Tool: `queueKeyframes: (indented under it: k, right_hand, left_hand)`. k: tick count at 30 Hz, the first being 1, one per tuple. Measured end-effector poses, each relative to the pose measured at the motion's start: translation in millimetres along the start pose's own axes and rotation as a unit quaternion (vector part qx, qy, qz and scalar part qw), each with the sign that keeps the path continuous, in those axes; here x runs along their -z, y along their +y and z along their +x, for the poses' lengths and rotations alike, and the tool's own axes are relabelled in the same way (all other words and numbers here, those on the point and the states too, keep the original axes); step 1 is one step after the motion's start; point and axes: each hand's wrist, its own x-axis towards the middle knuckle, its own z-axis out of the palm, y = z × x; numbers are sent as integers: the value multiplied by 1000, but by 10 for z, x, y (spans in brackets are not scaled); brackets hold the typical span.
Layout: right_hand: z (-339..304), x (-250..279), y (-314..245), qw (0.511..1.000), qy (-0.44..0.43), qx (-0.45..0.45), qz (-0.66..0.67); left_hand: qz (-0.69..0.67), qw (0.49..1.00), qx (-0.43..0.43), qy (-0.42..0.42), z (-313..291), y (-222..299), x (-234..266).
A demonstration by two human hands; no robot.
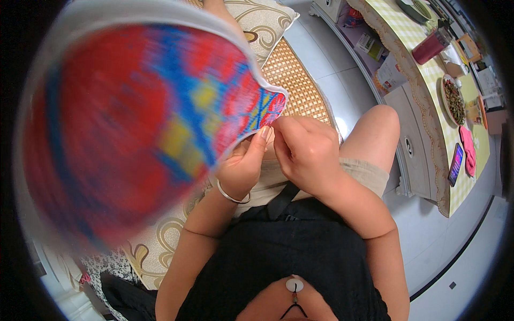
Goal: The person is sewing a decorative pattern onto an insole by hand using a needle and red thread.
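Observation:
A cross-stitched insole [176, 112], patterned in red, blue and yellow with a white edge, fills the upper left and is blurred where it comes close. My left hand [243, 166] pinches its lower edge near the narrow end, thumb on top. Right beside that end, my right hand [308, 150] is closed, its fingertips drawn together at the insole's edge. Whatever those fingers hold is too small or hidden to make out. A bangle [233, 195] circles my left wrist.
I sit on a seat with a woven mat [294, 75] and a patterned cushion [262, 24]. To the right, a cabinet with a checked cloth [466, 192] bears a phone [455, 164], a pink cloth [468, 150], a plate of food [445, 88] and a dark red tumbler [431, 47].

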Motion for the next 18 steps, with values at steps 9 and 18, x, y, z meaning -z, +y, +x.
queueKeyframes:
  k: [9,18]
  right_hand:
    - [-56,-61,40,999,31,-23,14]
    - [-43,168,10,1000,23,-16,-3]
  left_hand:
    - [-128,989,68,18,83,-142,58]
    - [-240,958,157,2,140,-113,117]
